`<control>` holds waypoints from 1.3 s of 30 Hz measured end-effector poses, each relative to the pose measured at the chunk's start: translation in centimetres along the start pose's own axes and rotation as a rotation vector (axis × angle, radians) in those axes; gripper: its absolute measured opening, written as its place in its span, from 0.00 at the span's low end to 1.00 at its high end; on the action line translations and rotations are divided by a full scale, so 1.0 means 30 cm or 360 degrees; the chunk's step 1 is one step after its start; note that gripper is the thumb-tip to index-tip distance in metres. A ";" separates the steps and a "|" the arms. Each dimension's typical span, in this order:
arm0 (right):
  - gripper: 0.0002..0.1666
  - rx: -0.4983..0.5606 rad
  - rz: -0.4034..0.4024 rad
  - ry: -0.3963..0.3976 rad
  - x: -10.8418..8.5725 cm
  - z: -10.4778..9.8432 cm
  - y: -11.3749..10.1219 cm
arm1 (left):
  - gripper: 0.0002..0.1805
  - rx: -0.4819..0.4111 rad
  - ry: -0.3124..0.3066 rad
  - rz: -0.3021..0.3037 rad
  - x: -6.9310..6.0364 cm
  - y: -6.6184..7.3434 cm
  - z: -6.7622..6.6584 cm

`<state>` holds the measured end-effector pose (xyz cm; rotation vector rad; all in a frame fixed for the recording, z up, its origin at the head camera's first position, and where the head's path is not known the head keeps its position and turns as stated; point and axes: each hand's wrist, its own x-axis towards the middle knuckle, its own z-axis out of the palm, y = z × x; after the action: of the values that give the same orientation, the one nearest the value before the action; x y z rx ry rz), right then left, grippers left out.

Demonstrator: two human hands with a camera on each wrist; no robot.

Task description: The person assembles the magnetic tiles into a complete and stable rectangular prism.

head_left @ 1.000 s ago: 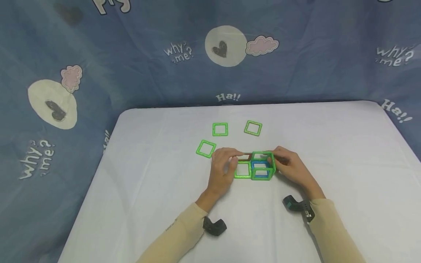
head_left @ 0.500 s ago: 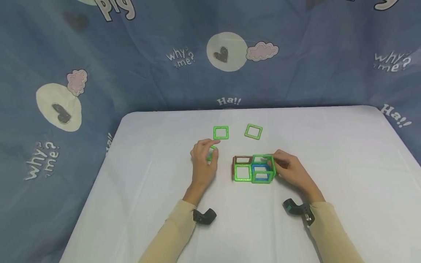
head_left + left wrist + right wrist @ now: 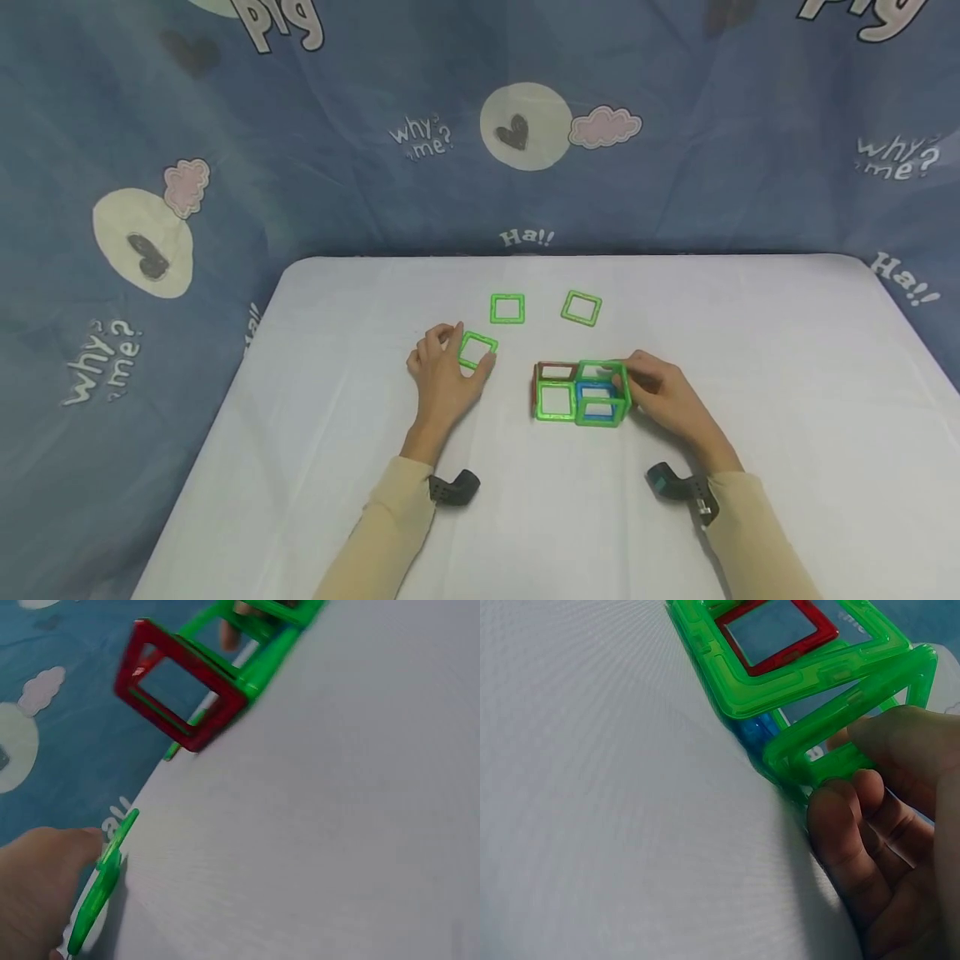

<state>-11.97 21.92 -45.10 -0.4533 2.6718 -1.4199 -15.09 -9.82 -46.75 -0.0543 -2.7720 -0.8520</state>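
Observation:
In the head view, my right hand (image 3: 663,390) pinches the right end of a small box-like structure of magnetic tiles (image 3: 557,419), with green, red-brown and blue square frames. The right wrist view shows a green frame (image 3: 832,720) between the thumb and fingers, with a red frame (image 3: 780,634) beyond. My left hand (image 3: 442,379) has its thumb and index finger at opposite edges of a loose green square magnetic tile (image 3: 480,337). In the left wrist view, that tile (image 3: 94,907) shows nearly edge-on, and the structure's red end (image 3: 217,712) stands apart.
Two more green square tiles (image 3: 507,322) lie farther back on the white table (image 3: 360,350), the right one (image 3: 582,322) slightly turned. A blue printed cloth (image 3: 315,167) hangs behind the table's far edge. Each wrist carries a black camera (image 3: 456,489).
My left hand has let go of the structure's left side and moved left to the nearest loose green tile. My right hand stays on the structure's right end. The head view has tilted slightly.

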 end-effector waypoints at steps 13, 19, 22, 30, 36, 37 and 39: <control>0.15 0.0000 0.0010 0.0004 -0.003 -0.007 -0.025 | 0.35 0.0103 -0.0022 0.0019 -0.004 -0.003 0.009; 0.15 -0.0015 0.0030 -0.0009 -0.010 -0.017 -0.082 | 0.33 0.0084 0.0006 0.0033 -0.004 -0.001 0.008; 0.14 -0.0014 0.0028 -0.0007 -0.011 -0.016 -0.086 | 0.34 0.0059 0.0016 0.0037 -0.006 -0.001 0.008; 0.14 -0.0010 0.0026 -0.0005 -0.013 -0.014 -0.080 | 0.35 -0.0075 0.0003 -0.0013 -0.004 0.006 0.006; 0.15 -0.0038 0.0034 0.0002 -0.012 -0.012 -0.081 | 0.34 -0.0262 0.0019 -0.0033 0.001 0.002 0.005; 0.15 -0.0040 0.0036 0.0002 -0.012 -0.012 -0.081 | 0.33 -0.0290 0.0029 -0.0033 0.001 0.002 0.004; 0.15 -0.0045 0.0032 0.0004 -0.012 -0.013 -0.080 | 0.28 -0.0335 0.0047 -0.0034 0.001 -0.001 0.003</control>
<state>-11.19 21.06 -42.93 -0.4262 2.6941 -1.3797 -15.16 -9.79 -46.82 -0.0490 -2.6494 -1.1376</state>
